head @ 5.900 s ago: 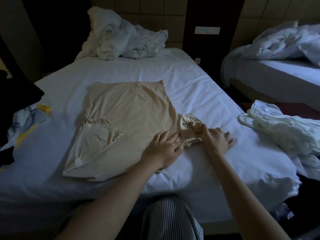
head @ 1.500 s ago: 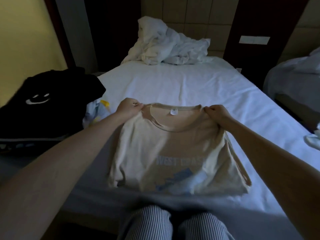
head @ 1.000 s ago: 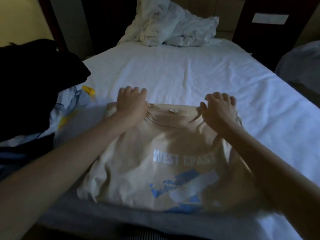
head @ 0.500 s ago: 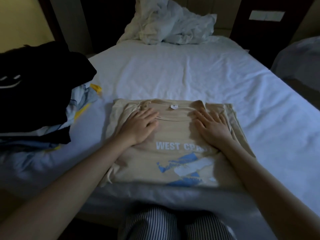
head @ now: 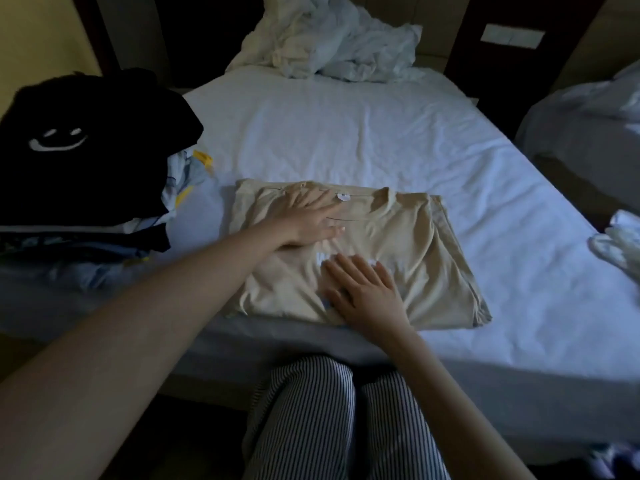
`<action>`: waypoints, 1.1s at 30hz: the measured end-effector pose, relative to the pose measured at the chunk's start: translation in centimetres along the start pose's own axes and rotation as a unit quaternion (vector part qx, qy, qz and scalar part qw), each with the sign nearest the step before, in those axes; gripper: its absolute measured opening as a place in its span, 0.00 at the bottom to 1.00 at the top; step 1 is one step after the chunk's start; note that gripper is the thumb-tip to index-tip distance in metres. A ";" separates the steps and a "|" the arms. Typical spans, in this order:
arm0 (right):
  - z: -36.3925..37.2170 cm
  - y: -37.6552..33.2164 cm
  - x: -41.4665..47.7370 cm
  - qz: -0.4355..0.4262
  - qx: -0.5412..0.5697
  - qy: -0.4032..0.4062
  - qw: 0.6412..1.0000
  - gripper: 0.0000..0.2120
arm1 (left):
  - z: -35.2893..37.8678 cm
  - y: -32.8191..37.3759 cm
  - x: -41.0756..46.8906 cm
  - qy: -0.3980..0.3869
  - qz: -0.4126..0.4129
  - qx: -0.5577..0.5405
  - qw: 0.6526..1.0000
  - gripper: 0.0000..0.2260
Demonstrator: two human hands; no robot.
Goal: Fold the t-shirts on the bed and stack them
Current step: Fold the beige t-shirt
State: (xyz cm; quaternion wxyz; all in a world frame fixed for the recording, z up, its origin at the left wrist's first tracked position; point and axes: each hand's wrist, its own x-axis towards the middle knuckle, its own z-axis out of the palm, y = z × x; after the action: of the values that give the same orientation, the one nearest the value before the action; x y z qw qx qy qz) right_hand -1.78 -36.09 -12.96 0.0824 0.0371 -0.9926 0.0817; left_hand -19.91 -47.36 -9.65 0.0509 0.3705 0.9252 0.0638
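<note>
T-shirt: I see it folded on the bed.
Left hand: fingers straight, flat by the collar.
Right hand: fingers straight, flat on its front.

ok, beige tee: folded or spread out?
Folded: beige t-shirt lies as a compact rectangle, no sleeves showing, layered edges along one side.

A bedroom, likely a hotel's: a white-sheeted bed, crumpled duvet at its head, second bed beside.
</note>
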 end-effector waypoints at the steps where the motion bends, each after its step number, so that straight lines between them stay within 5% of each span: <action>1: -0.1 -0.6 -0.3 0.012 0.001 0.031 0.999 0.30 | -0.4 0.0 0.7 -0.015 -0.003 -0.001 1.000 0.34; 4: 0.9 -2.3 -2.1 0.056 0.037 0.146 0.987 0.18 | -1.4 0.4 2.8 -0.034 -0.028 -0.014 0.999 0.44; 9: 2.9 -3.3 -3.7 0.085 0.037 0.193 0.977 0.19 | -0.8 1.5 4.4 -0.052 -0.087 -0.074 0.992 0.57; 13: 3.4 -3.7 -3.5 0.115 0.040 0.222 0.967 0.18 | -0.8 1.8 3.7 0.003 -0.073 -0.047 0.996 0.50; 16: 3.7 -5.4 -3.8 0.224 0.099 0.283 0.927 0.21 | -1.0 2.7 2.4 0.004 -0.051 -0.036 0.998 0.45; 20: 2.0 -8.6 -4.2 0.421 0.361 0.330 0.764 0.36 | -1.0 4.2 0.7 0.012 -0.029 0.003 0.999 0.34; 24: -0.9 -9.2 -3.0 0.504 0.508 0.394 0.577 0.32 | -1.4 5.4 -0.9 -0.018 -0.039 -0.033 0.999 0.29; 28: -1.8 -9.2 -2.8 0.558 0.587 0.407 0.423 0.32 | -2.0 5.5 -1.9 -0.054 -0.078 -0.228 0.969 0.25; 33: -1.7 -10.8 -2.9 0.561 0.715 0.324 0.263 0.32 | -2.0 5.7 -3.1 -0.008 -0.118 -0.427 0.896 0.19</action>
State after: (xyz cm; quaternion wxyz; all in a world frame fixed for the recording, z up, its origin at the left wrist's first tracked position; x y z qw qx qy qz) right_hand 2.28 -46.21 -10.10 0.2714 -0.5147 -0.1971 0.7890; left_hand -14.06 -45.54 -6.61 0.2187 0.2016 0.8454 0.4436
